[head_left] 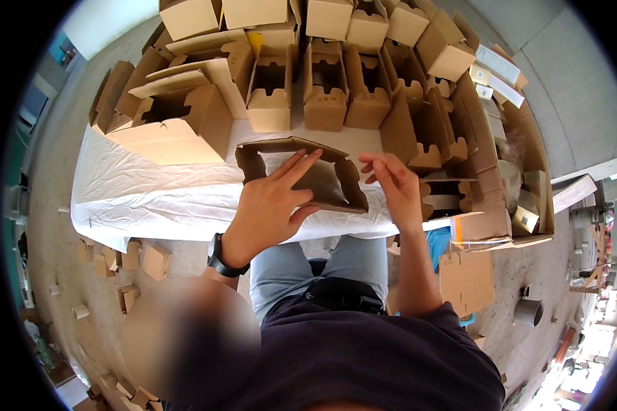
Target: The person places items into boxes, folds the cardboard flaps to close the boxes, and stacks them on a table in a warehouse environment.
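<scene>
A brown cardboard box [350,180] with notched inner flaps lies open-side up on the white cloth [151,195], right in front of me. Inside it a pale patch shows, which I cannot make out. My left hand [271,205], with a dark band on its wrist, reaches over the box's near left side. Two of its fingers stretch apart across the opening toward the far rim. Just past the box's right end, my right hand [396,188] hovers with loosely bent, parted fingers. Nothing shows in it, and it appears apart from the box.
Several open cardboard boxes [269,118] stand in rows along the table's far side. At the right, a large carton [483,226] holds small boxes and papers. Small cardboard pieces [156,262] lie on the floor at left; a grey bucket [528,312] is at right.
</scene>
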Tool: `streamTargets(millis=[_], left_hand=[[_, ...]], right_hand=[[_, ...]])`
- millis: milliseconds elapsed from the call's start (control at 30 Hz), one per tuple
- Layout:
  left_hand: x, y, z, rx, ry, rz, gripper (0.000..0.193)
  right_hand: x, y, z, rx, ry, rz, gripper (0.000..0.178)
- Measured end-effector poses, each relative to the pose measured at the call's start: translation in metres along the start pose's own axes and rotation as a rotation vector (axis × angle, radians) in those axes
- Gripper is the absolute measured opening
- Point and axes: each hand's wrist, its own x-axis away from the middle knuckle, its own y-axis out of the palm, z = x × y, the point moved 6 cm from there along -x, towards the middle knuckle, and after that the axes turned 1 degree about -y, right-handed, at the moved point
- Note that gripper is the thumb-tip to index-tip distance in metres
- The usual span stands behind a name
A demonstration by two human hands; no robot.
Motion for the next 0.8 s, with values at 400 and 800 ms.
streamTargets(millis=[400, 800], left_hand=[[-0.012, 0.009, -0.007, 0.034, 0.037, -0.056, 0.024], [-0.013, 0.007, -0.009, 0.104, 0.042, -0.162, 0.020]], right_hand=[[-0.031, 0.019, 0.036, -0.347, -0.020, -0.451, 0.051], [-0.043, 0.011, 0.005, -0.148, -0.062, -0.636, 0.032]])
